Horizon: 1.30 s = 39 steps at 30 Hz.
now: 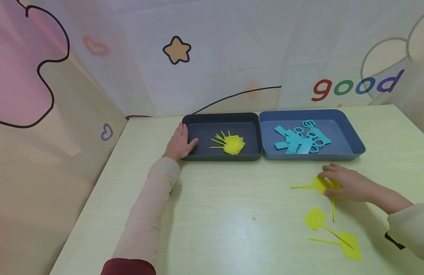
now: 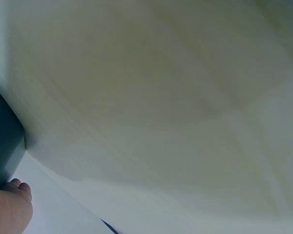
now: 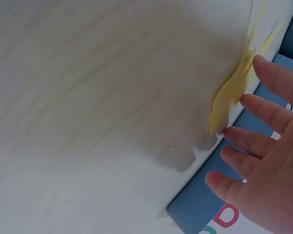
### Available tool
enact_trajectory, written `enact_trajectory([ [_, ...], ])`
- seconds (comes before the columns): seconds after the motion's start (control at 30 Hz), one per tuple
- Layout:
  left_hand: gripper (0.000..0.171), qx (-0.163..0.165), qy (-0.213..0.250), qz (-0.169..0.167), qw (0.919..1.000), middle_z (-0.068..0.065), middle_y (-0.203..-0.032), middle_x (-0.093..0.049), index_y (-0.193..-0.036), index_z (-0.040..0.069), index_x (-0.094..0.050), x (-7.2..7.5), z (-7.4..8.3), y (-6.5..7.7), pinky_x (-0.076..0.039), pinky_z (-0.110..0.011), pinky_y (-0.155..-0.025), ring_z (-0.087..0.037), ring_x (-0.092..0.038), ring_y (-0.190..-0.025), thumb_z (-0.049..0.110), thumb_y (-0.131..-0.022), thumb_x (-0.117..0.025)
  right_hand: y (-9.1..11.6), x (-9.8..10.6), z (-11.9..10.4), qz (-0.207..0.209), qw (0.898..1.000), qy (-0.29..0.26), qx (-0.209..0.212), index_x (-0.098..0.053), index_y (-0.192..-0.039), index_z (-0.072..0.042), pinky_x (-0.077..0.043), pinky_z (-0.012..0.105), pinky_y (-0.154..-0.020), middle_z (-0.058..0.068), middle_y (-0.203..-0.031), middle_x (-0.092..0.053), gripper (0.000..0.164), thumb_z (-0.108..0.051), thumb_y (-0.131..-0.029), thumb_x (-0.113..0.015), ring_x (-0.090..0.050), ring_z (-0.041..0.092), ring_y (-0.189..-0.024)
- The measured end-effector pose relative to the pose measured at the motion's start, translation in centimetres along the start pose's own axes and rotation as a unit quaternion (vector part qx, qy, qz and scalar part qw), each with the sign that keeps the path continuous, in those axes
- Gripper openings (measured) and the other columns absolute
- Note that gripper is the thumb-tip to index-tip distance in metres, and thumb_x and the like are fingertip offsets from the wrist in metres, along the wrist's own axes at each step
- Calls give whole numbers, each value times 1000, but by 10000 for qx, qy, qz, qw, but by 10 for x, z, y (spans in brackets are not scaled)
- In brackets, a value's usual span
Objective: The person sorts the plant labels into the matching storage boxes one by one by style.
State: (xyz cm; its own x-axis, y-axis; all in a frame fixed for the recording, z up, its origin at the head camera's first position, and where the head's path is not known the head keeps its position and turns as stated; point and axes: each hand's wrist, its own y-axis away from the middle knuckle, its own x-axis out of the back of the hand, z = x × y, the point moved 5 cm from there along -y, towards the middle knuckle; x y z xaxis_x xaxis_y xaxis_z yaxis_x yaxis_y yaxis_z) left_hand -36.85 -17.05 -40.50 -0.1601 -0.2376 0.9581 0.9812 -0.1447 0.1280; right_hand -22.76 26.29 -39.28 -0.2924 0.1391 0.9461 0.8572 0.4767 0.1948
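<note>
At the left end of the dark tray [image 1: 215, 157], my left hand [image 1: 177, 144] holds the wall, thumb over the rim and fingers along the outside. The left wrist view shows part of that hand [image 2: 10, 209] against the tray wall [image 2: 5, 134]. On the right, my right hand [image 1: 349, 184] touches two overlapping yellow long-stemmed tags [image 1: 320, 185] on the table. In the right wrist view its fingers are spread, with thumb and index finger at the edge of a tag [image 3: 227, 100]. Partly covered by the hand, one stem points left and one toward the front.
A pile of yellow tags [image 1: 234, 145] lies in the dark tray. The blue tray [image 1: 315, 157] adjoins it, holding several turquoise ring-ended tags [image 1: 294, 141]. Two more yellow tags [image 1: 351, 246] lie at the front right of the table [image 1: 232, 206]. A printed cloth [image 1: 225, 57] hangs behind.
</note>
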Motion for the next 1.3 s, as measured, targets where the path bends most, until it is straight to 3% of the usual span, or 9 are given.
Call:
enact_trajectory([
  [0.33,79,-40,-15,90,10000,-17,-148,7,-141,-2,1,-3,-3,-4,-10,-38,-111,-28,0,-137,50,-91,-32,-8,-1,0,114,9999,67,93,-58,-107,2,-34,58,-90,30,-116,-51,45,-19,-70,-72,-41,46,-110],
  [0.47,79,-73,-8,138,9999,-17,-148,6,-141,-3,0,-4,-4,-5,-11,-39,-111,-28,-1,-137,50,-91,-32,-8,3,-4,284,9995,126,98,-59,-103,4,-40,53,-86,22,-106,-58,43,-16,-68,-73,-50,39,-100],
  [0.6,79,-76,12,135,9999,-17,-148,6,-141,-3,0,-4,-4,-4,-11,-40,-111,-29,-1,-137,50,-91,-32,-9,9,-8,392,9990,209,-45,-62,-96,4,-46,46,-76,12,-92,-63,32,-9,-68,-71,-56,28,-84],
  [0.73,79,-64,-13,119,9999,-17,-148,6,-141,-2,0,-4,-4,-4,-12,-39,-111,-29,-1,-137,50,-91,-32,-10,16,-9,451,9986,139,-218,-65,-87,-1,-47,37,-64,3,-78,-62,15,-3,-72,-65,-52,18,-68],
  [0.83,79,-53,-27,106,9999,-17,-148,6,-141,-2,1,-3,-3,-3,-11,-39,-111,-28,-1,-137,50,-91,-32,-11,21,-8,474,9986,-142,-178,-65,-80,-4,-44,28,-59,-2,-72,-61,7,-2,-74,-62,-47,11,-62],
  [1.0,79,-33,-25,87,10000,-17,-148,6,-141,-2,1,-2,-2,-2,-11,-38,-111,-28,-1,-137,50,-91,-32,-16,29,-5,11,9941,-1052,-262,-65,-82,-3,-43,21,-56,-2,-72,-61,9,0,-79,-57,-49,10,-62],
  [1.1,79,-43,-14,90,9999,-17,-148,6,-141,-3,0,-1,-2,-2,-11,-38,-111,-29,-1,-137,49,-91,-32,-19,37,-8,-217,9867,-1558,-400,-64,-88,0,-47,22,-59,0,-74,-61,12,0,-82,-53,-53,13,-66],
  [1.3,79,-77,-13,102,9999,-17,-148,6,-141,-3,1,-2,-3,-2,-10,-37,-111,-28,-1,-137,50,-91,-32,-29,58,-20,-154,9746,-2176,-513,-61,-100,6,-51,25,-63,6,-81,-62,19,0,-85,-50,-57,19,-73],
])
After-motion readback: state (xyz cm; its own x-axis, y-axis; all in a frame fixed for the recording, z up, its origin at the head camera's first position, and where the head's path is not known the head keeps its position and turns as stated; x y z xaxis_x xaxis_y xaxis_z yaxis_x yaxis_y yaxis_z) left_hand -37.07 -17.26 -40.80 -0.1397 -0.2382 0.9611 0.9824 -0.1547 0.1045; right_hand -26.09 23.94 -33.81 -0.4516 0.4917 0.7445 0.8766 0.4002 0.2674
